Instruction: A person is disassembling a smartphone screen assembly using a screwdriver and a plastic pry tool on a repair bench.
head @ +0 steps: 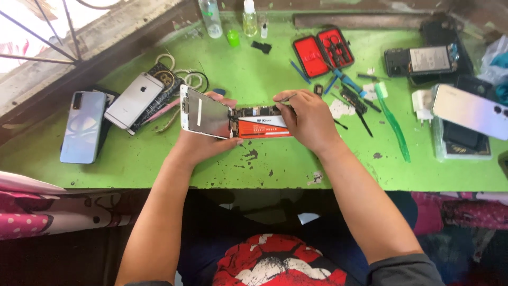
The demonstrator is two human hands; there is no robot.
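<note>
Phone (238, 121) opened, orange battery exposed

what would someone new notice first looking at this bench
The eye lands on the opened phone at the centre of the green table, its orange-labelled battery showing. The left hand props it up from below while the right hand works a thin tool into it. Next comes the open red tool case behind, and two closed phones lying at far left.

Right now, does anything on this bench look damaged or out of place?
The green painted tabletop is chipped, dark patches showing near its front edge. The opened white smartphone in both hands has its screen lifted askew. Small tools lie scattered beside the red tool case.
</note>
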